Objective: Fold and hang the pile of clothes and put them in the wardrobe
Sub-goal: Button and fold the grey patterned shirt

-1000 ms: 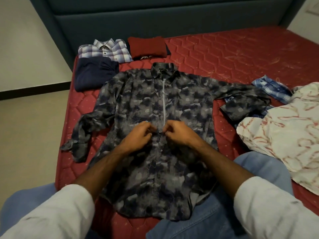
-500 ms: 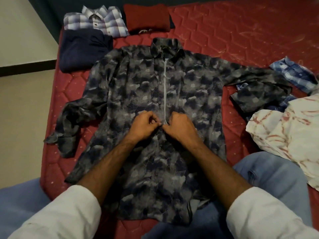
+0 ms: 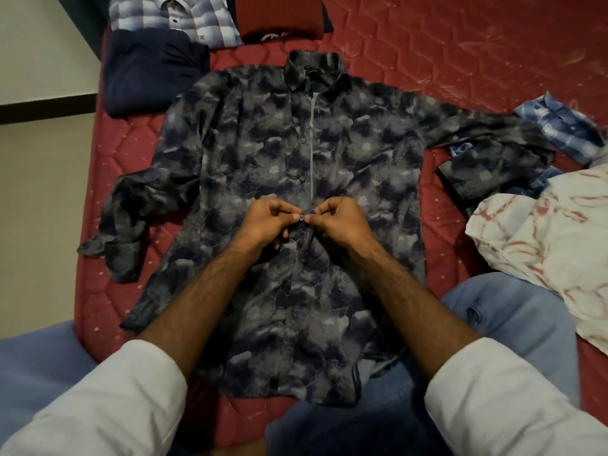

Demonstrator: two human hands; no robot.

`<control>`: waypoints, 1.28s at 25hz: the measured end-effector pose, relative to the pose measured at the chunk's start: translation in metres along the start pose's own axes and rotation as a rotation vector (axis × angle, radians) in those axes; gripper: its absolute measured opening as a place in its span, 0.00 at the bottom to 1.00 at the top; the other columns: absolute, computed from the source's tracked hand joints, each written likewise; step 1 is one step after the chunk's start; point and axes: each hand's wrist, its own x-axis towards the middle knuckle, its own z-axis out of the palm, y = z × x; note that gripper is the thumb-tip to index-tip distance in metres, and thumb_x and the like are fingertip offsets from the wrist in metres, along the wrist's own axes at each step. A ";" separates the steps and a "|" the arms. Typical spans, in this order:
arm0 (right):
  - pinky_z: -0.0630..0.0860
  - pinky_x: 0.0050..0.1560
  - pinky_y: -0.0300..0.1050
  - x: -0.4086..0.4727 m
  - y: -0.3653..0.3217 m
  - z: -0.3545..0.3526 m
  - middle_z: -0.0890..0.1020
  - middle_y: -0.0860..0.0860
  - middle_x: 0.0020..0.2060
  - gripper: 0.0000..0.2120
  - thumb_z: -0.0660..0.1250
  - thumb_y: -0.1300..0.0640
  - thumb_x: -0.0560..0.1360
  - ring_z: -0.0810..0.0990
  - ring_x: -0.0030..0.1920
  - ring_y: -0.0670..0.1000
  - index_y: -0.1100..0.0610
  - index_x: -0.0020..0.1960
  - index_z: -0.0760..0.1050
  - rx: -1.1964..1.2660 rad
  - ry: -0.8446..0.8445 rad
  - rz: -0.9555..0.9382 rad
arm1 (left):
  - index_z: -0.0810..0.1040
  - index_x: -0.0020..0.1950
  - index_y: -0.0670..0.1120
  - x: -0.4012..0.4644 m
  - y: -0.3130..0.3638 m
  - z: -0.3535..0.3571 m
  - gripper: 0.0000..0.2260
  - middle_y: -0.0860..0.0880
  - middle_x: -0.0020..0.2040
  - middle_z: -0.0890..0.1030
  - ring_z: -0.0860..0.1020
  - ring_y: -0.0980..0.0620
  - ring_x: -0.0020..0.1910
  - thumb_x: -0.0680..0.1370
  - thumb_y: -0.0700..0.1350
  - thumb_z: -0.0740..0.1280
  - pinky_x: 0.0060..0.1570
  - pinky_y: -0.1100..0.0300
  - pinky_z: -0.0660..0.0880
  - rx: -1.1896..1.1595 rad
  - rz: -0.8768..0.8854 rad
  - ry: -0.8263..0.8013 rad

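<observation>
Both hands, left hand [image 3: 263, 222] and right hand [image 3: 342, 222], are pinching the placket of the dark patterned shirt [image 3: 250, 159] lying flat on the red mattress [image 3: 460, 54], so a slipped button could bunch the front crooked imo.

Dark grey-blue patterned shirt [image 3: 263, 153] lies flat, front up, on the red mattress [image 3: 460, 54]; collar at the far end, hem toward the near edge. Placket partly open above mid-chest. Both sleeves crumpled outward. Beyond its collar: folded plaid shirt [image 3: 184, 18], folded navy garment [image 3: 148, 67], folded red garment [image 3: 279, 14]. Right of the shirt: rumpled blue checked shirt [image 3: 566, 126] and white, red-streaked garment [image 3: 543, 232], unfolded.
</observation>
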 end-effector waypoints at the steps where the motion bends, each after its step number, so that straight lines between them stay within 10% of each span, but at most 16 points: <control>1: 0.78 0.39 0.46 0.000 0.001 0.002 0.84 0.50 0.37 0.07 0.78 0.56 0.72 0.81 0.37 0.47 0.55 0.43 0.80 -0.009 0.008 -0.007 | 0.83 0.51 0.40 0.000 -0.001 0.000 0.03 0.50 0.30 0.80 0.72 0.58 0.22 0.78 0.37 0.72 0.18 0.63 0.68 -0.022 -0.006 -0.001; 12: 0.77 0.42 0.35 -0.006 0.007 0.010 0.86 0.49 0.40 0.05 0.77 0.58 0.74 0.84 0.41 0.44 0.57 0.48 0.84 0.031 0.053 -0.075 | 0.84 0.47 0.43 0.004 -0.003 0.009 0.02 0.53 0.28 0.80 0.72 0.57 0.22 0.76 0.40 0.74 0.19 0.62 0.71 0.007 -0.007 0.097; 32: 0.82 0.45 0.47 -0.002 0.013 0.001 0.87 0.47 0.38 0.03 0.77 0.61 0.72 0.85 0.38 0.43 0.54 0.45 0.86 0.044 -0.007 -0.108 | 0.82 0.46 0.45 0.006 -0.009 0.013 0.04 0.46 0.30 0.82 0.76 0.52 0.24 0.76 0.45 0.74 0.19 0.63 0.67 0.104 -0.014 0.155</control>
